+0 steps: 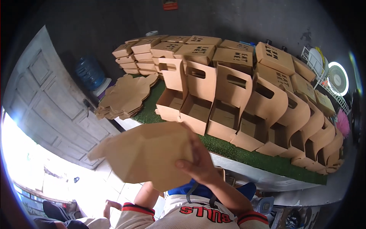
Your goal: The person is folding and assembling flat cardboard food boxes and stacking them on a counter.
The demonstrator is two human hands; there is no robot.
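In front of my body, my right hand (201,164) grips the right edge of a flat brown cardboard box blank (146,156), with the thumb on its near face. My left forearm (146,195) rises toward the lower edge of the blank; the left hand itself is hidden behind the cardboard. Just beyond the blank, a row of open cardboard boxes (225,118) with tall handle flaps runs along the table to the right. A pile of flat box blanks (126,95) lies at the table's left end.
Closed printed boxes (196,53) are stacked behind the row on the green table covering (217,147). A white door (49,99) and a blue water bottle (90,72) stand at left. At far right are a fan (337,79) and a wire dish rack (324,86).
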